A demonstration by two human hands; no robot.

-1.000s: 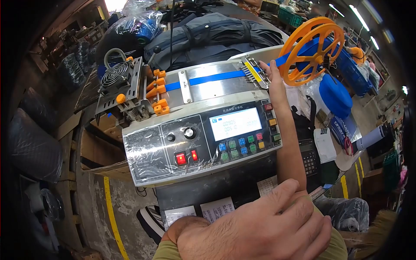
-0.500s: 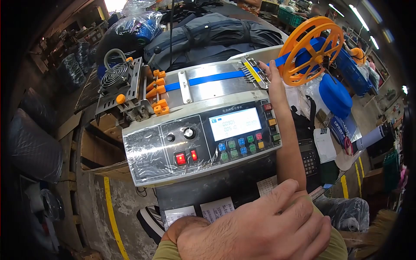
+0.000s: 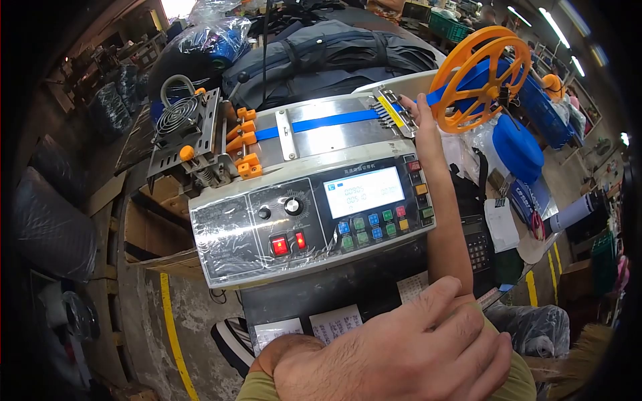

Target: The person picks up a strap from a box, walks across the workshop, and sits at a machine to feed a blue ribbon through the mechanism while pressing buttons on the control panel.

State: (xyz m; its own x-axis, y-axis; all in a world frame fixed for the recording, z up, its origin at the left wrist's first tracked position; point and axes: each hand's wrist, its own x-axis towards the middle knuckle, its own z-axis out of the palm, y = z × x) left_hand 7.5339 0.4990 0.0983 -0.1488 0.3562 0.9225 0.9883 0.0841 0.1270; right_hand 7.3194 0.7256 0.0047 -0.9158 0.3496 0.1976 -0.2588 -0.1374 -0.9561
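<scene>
A blue strap (image 3: pixel 334 121) runs flat across the metal top of the machine (image 3: pixel 314 144), under a small cross plate and through the comb-like guide at its right end. My right hand (image 3: pixel 422 119) is raised beside that guide, its fingers around the strap where it comes off the orange reel (image 3: pixel 478 83). Part of the strap there is hidden by the fingers. Low in the view, my left hand (image 3: pixel 408 347) lies curled in front of my right elbow; its fingertips are partly hidden, and anything inside it cannot be made out.
On the machine front are a lit display (image 3: pixel 364 190), buttons and two red switches. A fan unit (image 3: pixel 179 117) stands at the left end. Paper slips (image 3: pixel 336 322) and a calculator (image 3: pixel 477 247) lie below. Behind are dark fabric bags (image 3: pixel 334 57); a blue roll (image 3: pixel 517 148) sits at right.
The orange reel has turned, so its spokes stand at a different angle, and its rim has shifted slightly. Both my hands stay almost in the same place.
</scene>
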